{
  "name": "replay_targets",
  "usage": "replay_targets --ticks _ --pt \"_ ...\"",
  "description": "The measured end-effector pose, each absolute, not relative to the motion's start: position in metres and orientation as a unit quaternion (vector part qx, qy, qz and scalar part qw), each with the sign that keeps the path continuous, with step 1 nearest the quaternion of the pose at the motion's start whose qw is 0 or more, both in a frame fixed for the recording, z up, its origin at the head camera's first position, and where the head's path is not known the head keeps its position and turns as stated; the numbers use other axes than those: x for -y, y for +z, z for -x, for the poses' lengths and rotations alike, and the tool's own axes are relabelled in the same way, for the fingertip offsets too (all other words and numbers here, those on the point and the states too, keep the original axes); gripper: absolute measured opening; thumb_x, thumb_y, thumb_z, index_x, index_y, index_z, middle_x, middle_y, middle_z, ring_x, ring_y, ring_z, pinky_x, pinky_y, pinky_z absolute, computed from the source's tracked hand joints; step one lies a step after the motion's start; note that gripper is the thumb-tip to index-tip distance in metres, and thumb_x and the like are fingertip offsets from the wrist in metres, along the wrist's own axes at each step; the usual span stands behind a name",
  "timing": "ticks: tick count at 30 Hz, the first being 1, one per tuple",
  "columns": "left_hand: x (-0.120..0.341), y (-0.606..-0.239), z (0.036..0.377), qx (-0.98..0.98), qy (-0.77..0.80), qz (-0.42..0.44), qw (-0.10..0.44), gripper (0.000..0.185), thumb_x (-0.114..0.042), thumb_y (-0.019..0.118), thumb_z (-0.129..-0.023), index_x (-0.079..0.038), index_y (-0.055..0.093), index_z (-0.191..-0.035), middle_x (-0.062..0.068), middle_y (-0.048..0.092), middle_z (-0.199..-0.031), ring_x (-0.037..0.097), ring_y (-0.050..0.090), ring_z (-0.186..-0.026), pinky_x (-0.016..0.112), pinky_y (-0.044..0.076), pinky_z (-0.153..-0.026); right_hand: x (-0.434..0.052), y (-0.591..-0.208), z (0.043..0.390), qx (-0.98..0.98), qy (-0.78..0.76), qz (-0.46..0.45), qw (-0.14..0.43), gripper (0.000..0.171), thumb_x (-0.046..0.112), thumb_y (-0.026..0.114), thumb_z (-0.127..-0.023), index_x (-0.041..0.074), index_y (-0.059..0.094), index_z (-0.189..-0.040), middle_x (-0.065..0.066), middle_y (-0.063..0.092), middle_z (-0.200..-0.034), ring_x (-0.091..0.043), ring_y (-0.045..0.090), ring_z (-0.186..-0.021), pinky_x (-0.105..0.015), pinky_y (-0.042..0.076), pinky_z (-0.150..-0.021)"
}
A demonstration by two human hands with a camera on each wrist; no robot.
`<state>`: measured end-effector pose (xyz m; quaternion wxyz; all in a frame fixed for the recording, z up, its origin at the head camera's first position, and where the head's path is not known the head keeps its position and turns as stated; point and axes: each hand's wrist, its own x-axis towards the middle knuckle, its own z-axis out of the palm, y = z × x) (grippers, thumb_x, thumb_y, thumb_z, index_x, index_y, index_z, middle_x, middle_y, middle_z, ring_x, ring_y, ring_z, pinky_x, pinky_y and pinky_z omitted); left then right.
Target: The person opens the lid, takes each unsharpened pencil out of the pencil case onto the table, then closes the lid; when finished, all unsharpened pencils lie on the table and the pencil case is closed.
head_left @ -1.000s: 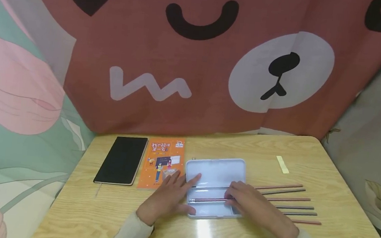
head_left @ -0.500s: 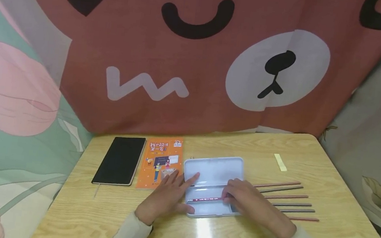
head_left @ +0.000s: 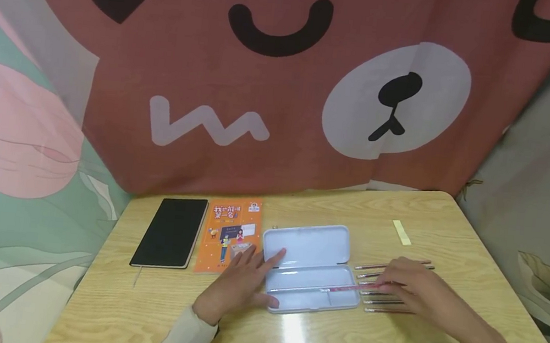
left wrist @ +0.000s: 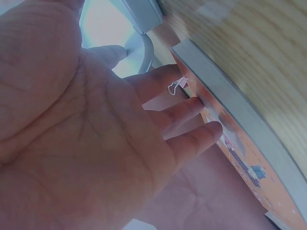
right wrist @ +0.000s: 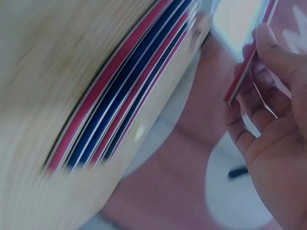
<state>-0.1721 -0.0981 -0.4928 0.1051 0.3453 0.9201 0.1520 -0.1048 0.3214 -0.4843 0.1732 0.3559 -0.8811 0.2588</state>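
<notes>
- The red pencil [head_left: 343,287] now sticks out over the right end of the open pencil case [head_left: 310,269]; a second ago it lay inside the front tray under the right hand.
- The right hand [head_left: 410,286] has drawn rightward off the case and now sits above the row of loose pencils [head_left: 384,301], its fingers pinching the red pencil's right end.
- The left hand [head_left: 239,281] has stayed put: fingers straight and spread, pressing the case's left end, fingertips partly on the orange booklet [head_left: 231,233].
- The case lies near the worktop's [head_left: 449,221] middle, closer to the front edge, lid folded back.
- A black notebook [head_left: 169,232] lies just left of the booklet.
- A yellow strip [head_left: 401,232] lies toward the back right; bare wood surrounds it.
</notes>
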Motion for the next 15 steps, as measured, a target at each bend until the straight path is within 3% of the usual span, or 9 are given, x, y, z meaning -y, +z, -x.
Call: replay_targets --ticks 5,10,13,15 --pt "0.099 -0.491 0.171 -0.919 0.154 -0.348 0.105 0.107 -0.054 0.085 -0.09 -0.022 0.031 -0.176 0.027 0.049 -0.164 0.059 0.035 -0.158 0.079 0.029 -0.125 -0.366 -0.488 0.083 0.897 0.261 -0.322 0.153 0.03 0.011 0.091 -0.084 0.033 0.082 -0.103 0.019 0.072 -0.096 0.003 0.059 -0.086 -0.012 0.042 -0.073" --pt "0.099 -0.493 0.172 -0.919 0.151 -0.349 0.105 0.107 -0.055 0.084 -0.09 -0.022 0.03 -0.177 0.027 0.048 -0.165 0.058 0.035 -0.159 0.079 0.029 -0.125 -0.393 -0.499 0.065 0.902 0.249 -0.324 0.139 0.035 0.005 0.093 -0.078 0.03 0.083 -0.1 0.023 0.069 -0.095 0.006 0.056 -0.084 -0.009 0.04 -0.074" --pt "0.099 -0.494 0.173 -0.918 0.15 -0.353 0.1 0.107 -0.056 0.084 -0.09 -0.022 0.03 -0.176 0.027 0.049 -0.163 0.059 0.035 -0.158 0.079 0.03 -0.125 -0.397 -0.51 0.063 0.891 0.236 -0.348 0.171 0.008 0.026 0.086 -0.09 0.029 0.084 -0.097 0.024 0.069 -0.093 0.005 0.058 -0.083 -0.006 0.042 -0.085" --pt "0.099 -0.495 0.173 -0.917 0.151 -0.355 0.098 0.107 -0.056 0.083 -0.09 -0.021 0.031 -0.176 0.027 0.05 -0.162 0.06 0.036 -0.158 0.079 0.031 -0.124 -0.398 -0.515 0.063 0.887 0.234 -0.354 0.184 0.013 0.039 0.077 -0.096 0.028 0.084 -0.095 0.023 0.07 -0.091 0.004 0.06 -0.082 -0.006 0.042 -0.086"
